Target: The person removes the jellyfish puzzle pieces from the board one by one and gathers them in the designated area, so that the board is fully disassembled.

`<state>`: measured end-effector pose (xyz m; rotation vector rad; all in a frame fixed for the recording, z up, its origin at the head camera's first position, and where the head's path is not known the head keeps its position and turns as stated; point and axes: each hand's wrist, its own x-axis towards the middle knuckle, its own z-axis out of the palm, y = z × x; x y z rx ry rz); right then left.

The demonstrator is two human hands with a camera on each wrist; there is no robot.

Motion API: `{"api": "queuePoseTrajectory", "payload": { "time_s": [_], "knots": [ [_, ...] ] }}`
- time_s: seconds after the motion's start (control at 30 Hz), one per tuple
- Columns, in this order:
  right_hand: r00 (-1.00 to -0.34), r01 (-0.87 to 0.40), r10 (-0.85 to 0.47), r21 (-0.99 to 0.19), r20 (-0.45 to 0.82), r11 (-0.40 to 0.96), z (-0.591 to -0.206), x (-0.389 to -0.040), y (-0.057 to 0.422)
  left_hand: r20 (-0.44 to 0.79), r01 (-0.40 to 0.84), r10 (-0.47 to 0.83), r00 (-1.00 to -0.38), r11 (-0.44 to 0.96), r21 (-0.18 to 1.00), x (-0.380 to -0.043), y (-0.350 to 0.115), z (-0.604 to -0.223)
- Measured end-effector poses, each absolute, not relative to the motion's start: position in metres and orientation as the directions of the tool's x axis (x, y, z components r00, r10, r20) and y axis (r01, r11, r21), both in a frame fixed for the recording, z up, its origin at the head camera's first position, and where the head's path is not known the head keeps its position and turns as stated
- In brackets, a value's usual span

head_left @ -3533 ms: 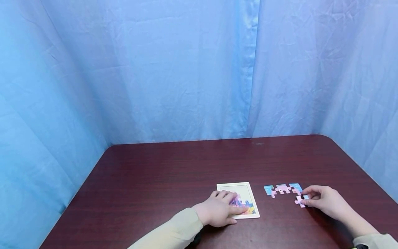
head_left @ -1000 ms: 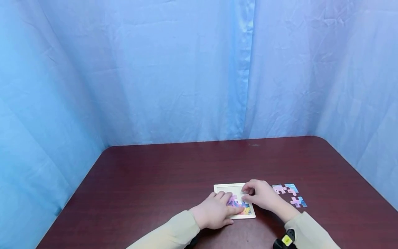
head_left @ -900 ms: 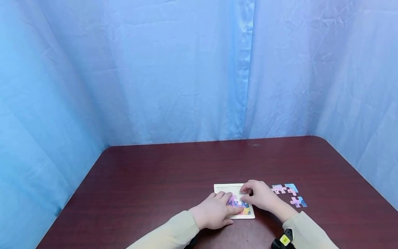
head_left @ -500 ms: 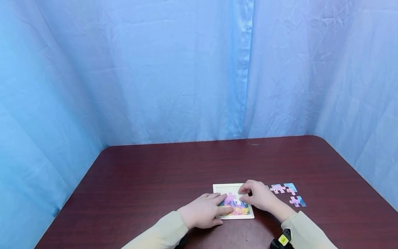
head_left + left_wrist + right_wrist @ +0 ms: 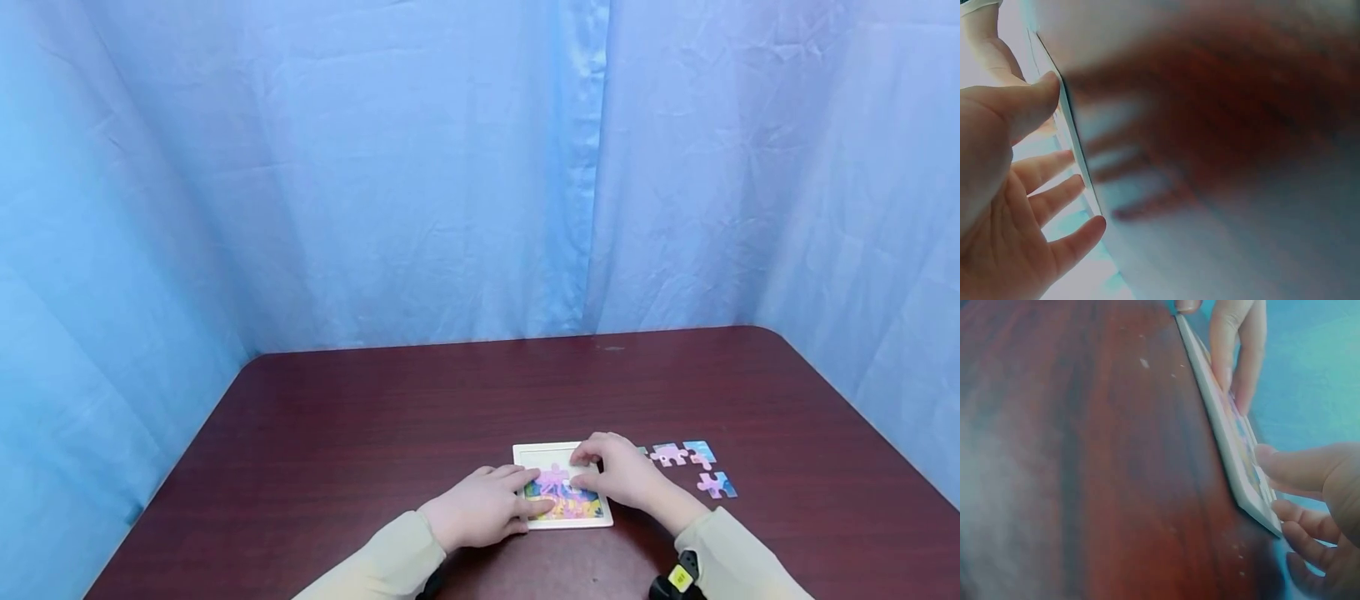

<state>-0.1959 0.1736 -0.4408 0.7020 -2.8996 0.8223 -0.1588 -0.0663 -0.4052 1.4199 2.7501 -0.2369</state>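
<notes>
A jigsaw puzzle board (image 5: 566,524) with a pale raised rim lies on the table. Pink, purple, blue and yellow pieces fill its lower part; its upper part shows bare. My left hand (image 5: 480,507) lies along the board's left side, index finger and thumb reaching over the picture. My right hand (image 5: 617,472) bends its thumb and fingers together at the board's right side, pinching a puzzle piece that they mostly hide. Seen from the right wrist, the right thumb (image 5: 1279,461) and fingers meet at the board's edge.
Right of the board lie loose puzzle pieces: a pink one (image 5: 669,454), a blue-and-pink one (image 5: 701,452) and another (image 5: 717,485) nearer me. One more is partly behind my right hand. Blue curtains (image 5: 420,167) hang around the dark red table (image 5: 375,417).
My right hand has come from the loose pieces to the board's right side, then shifted slightly left. My left hand has slid left, uncovering more of the picture.
</notes>
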Motion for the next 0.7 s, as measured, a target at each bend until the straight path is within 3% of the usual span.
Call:
{"api": "queuePoseTrajectory", "payload": {
  "time_s": [0.23, 0.7],
  "knots": [
    [-0.855, -0.519, -0.449, -0.412, 0.261, 0.749, -0.446, -0.195, 0.169, -0.065, 0.823, 0.822, -0.566, 0.561, -0.083, -0.163, -0.068, -0.409],
    [-0.869, -0.495, -0.442, -0.419, 0.223, 0.761, -0.444, -0.192, 0.16, -0.056, 0.829, 0.829, -0.557, 0.551, -0.089, -0.163, -0.068, -0.41]
  ]
}}
